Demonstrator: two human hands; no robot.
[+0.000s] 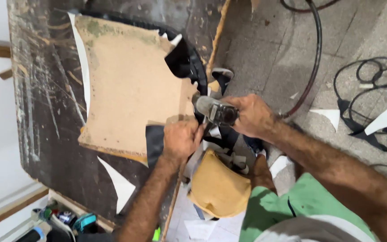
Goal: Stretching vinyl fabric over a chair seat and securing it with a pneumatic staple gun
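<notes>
black covering (154, 142) pinched under left hand (180, 140) on board (126, 89) (staple gun (216, 110) gripped in right hand (251, 115))

A single head-worn camera looks steeply down from above the person, close to the work. It faces the dark worktable (45, 134) on the left of the frame and the concrete floor (265, 49) on the right, with both forearms entering from the bottom edge.
</notes>
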